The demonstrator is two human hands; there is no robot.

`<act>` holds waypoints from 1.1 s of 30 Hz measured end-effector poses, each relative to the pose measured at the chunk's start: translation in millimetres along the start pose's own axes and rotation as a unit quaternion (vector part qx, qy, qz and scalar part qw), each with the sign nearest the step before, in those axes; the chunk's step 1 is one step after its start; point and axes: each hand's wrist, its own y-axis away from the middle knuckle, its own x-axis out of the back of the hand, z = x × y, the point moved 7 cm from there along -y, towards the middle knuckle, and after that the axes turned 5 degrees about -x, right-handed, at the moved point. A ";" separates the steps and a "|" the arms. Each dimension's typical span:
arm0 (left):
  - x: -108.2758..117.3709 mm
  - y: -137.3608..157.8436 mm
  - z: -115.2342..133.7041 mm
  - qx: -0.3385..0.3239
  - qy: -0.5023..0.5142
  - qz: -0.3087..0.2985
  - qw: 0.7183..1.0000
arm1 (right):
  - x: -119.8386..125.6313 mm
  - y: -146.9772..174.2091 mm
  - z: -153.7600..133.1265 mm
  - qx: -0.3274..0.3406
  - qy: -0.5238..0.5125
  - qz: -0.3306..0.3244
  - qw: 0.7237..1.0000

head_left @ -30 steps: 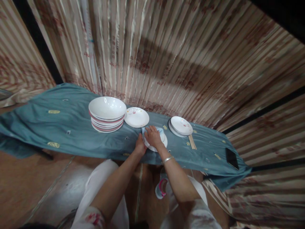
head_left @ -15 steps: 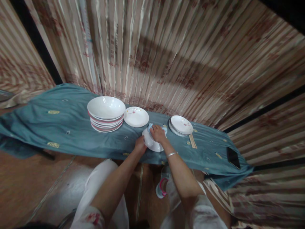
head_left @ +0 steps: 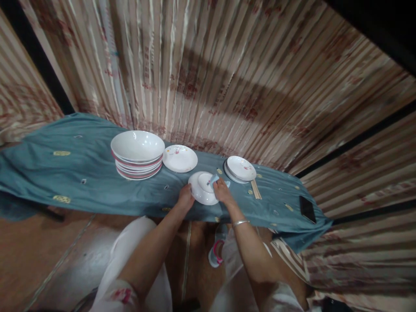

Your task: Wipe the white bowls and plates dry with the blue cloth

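A white plate [head_left: 199, 194] is held bottom side up near the table's front edge, its foot ring and a small printed mark showing. My left hand [head_left: 186, 197] grips its left rim, fingers partly hidden beneath. At the right side of the plate, my right hand [head_left: 222, 190] is closed on a light blue cloth [head_left: 214, 178], which touches the plate's underside. Just behind lies a white plate with a floral print [head_left: 180, 159], face up. To the right is a small stack of floral plates [head_left: 241, 168].
A tall stack of white bowls with red-edged dishes [head_left: 138, 149] stands left on the teal tablecloth [head_left: 91, 182]. Wooden chopsticks [head_left: 256, 190] lie beside the right-hand plates, and a black phone [head_left: 307, 209] near the right end. A patterned curtain [head_left: 208, 86] hangs behind the table.
My right hand with the cloth has moved from the middle of the plate to its right side, uncovering the foot ring. My left hand keeps its grip. The view has shifted slightly.
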 end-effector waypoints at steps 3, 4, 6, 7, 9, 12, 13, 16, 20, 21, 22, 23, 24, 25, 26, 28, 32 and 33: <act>0.8 0.1 0.6 -0.005 0.002 0.008 1.000 | -1.3 10.2 6.9 -0.039 -0.034 0.009 0.999; 0.9 0.2 0.8 -0.006 0.002 0.010 1.000 | -2.0 13.6 7.5 -0.047 -0.043 0.011 0.998; 0.8 0.6 1.3 -0.007 0.000 0.014 1.000 | -4.1 20.6 7.4 -0.062 -0.060 0.017 0.996; 0.7 0.8 1.5 -0.007 -0.002 0.016 1.000 | -5.1 24.1 7.2 -0.071 -0.070 0.022 0.995; 0.3 1.4 1.8 -0.008 -0.005 0.020 1.000 | -6.6 31.5 5.9 -0.086 -0.095 0.040 0.991; -0.4 2.2 1.9 -0.010 -0.010 0.021 1.000 | -5.2 43.4 -0.9 -0.079 -0.122 0.084 0.986; -0.5 2.4 1.7 -0.010 -0.012 0.020 1.000 | -4.1 47.4 -3.9 -0.075 -0.125 0.096 0.985; -0.5 2.2 0.9 -0.011 -0.017 0.017 1.000 | -0.4 59.0 -13.6 -0.076 -0.120 0.109 0.984; 0.5 0.6 0.1 -0.014 -0.020 0.009 1.000 | 8.2 71.8 -34.3 -0.075 -0.091 0.107 0.987; 0.7 0.1 -0.1 -0.015 -0.021 0.006 1.000 | 10.6 74.1 -41.3 -0.066 -0.085 0.106 0.988; 0.7 -0.5 -0.3 -0.015 -0.021 0.003 1.000 | 12.8 75.8 -48.2 -0.058 -0.080 0.104 0.990; 0.7 -1.1 -0.6 -0.015 -0.022 0.000 1.000 | 14.5 77.0 -54.4 -0.052 -0.077 0.100 0.991; 0.5 -1.7 -1.0 -0.014 -0.023 -0.002 1.000 | 15.7 77.7 -59.8 -0.049 -0.075 0.094 0.992; 0.3 -2.3 -1.4 -0.014 -0.024 -0.005 1.000 | 16.4 77.9 -64.2 -0.049 -0.072 0.086 0.993; 0.2 -2.9 -2.0 -0.014 -0.024 -0.008 1.000 | 16.7 77.9 -67.8 -0.049 -0.070 0.076 0.993; 0.2 -4.3 -3.1 -0.017 -0.023 -0.014 0.999 | 16.8 77.5 -74.1 -0.044 -0.065 0.058 0.995; 2.6 -9.6 -5.3 -0.033 -0.016 -0.028 0.999 | 17.1 76.1 -88.0 0.007 -0.060 0.033 0.998; 3.3 -11.5 -5.3 -0.038 -0.012 -0.033 0.999 | 16.9 75.2 -92.3 0.027 -0.058 0.025 0.998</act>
